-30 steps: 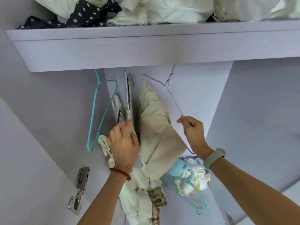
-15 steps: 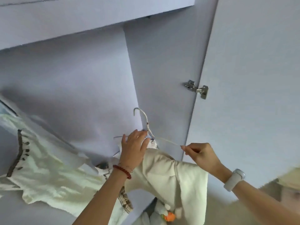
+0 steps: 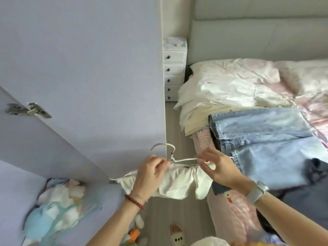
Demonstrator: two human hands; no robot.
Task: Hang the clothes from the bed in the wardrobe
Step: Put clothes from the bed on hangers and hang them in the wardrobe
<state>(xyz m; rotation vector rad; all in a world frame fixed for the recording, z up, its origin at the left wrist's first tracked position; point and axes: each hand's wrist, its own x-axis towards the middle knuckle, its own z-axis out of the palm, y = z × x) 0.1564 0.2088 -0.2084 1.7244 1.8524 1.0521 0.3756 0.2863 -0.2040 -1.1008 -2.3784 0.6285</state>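
A cream garment (image 3: 177,181) hung bunched on a white wire hanger (image 3: 179,159), held in the air just beside the edge of the lilac wardrobe door (image 3: 85,68). The left hand (image 3: 149,174) gripped the garment and the hanger's left end with curled fingers; the right hand (image 3: 218,167) pinched the hanger's right end. Right of the wardrobe door, folded blue jeans (image 3: 262,135) and white clothes (image 3: 216,89) lay on the bed (image 3: 310,89).

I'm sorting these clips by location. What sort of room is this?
Most likely a bedroom: a bed piled with folded clothes including jeans, a lilac wardrobe door, and a small white drawer unit beside the headboard.
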